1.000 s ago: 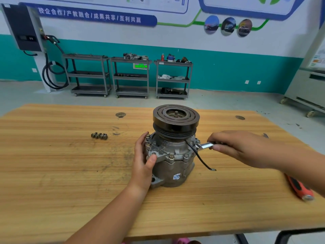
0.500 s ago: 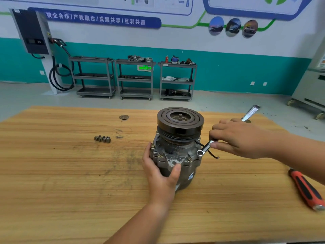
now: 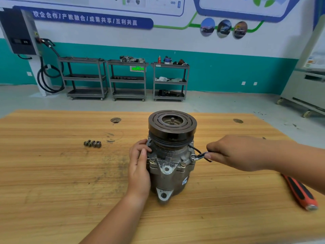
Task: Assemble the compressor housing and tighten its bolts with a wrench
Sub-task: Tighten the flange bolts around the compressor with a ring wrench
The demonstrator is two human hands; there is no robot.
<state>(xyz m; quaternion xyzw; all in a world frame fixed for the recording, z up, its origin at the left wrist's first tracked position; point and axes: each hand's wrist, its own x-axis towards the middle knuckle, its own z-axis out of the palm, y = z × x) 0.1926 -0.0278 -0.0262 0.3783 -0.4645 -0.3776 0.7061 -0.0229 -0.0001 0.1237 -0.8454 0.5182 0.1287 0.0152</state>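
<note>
Head view | compressor [image 3: 171, 161] upright mid-table [image 3: 52, 182], pulley on top | left hand [image 3: 139, 166] curled round its left side, steadying it | right hand [image 3: 233, 153] grips wrench [image 3: 198, 156], ring end on a right-side flange bolt | loose bolts [image 3: 92, 143] lie well left.

The compressor [image 3: 169, 161] stands on the worktop [image 3: 52, 182], loose bolts [image 3: 92, 143] well to its left. The wrench [image 3: 197, 156] touches its right side; a screwdriver [image 3: 299, 192] lies farther right.
</note>
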